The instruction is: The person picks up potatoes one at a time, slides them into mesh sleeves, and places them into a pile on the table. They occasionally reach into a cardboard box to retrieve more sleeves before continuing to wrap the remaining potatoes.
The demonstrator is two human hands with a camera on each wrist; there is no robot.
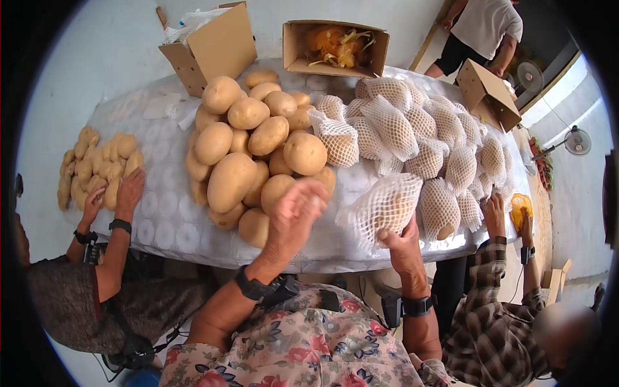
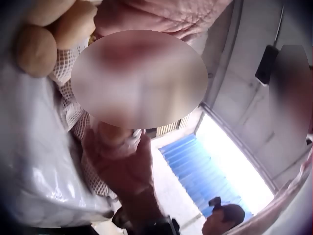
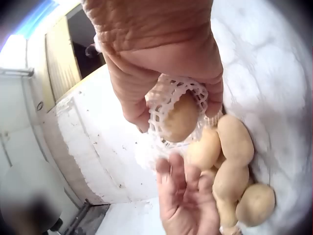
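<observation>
My right hand [image 1: 405, 248] grips a potato in a white foam net sleeve [image 1: 382, 205] over the near side of the table. In the right wrist view, the potato's bare end [image 3: 182, 119] shows through the open mouth of the sleeve, with my fingers and thumb around it. My left hand [image 1: 293, 213] is empty, its fingers loosely bent, in front of a pile of bare potatoes [image 1: 231, 182]. Its palm and spread fingertips [image 3: 188, 205] face the sleeved potato from a short distance. A blurred oval hides much of the left wrist view.
Many sleeved potatoes [image 1: 390, 126] are heaped on the right of the plastic-covered table [image 1: 169, 213]. Cardboard boxes [image 1: 224, 48] stand along the back. People sit on both sides; the left person's hands [image 1: 129, 190] touch a smaller potato pile [image 1: 97, 161]. Another person [image 1: 487, 29] stands behind.
</observation>
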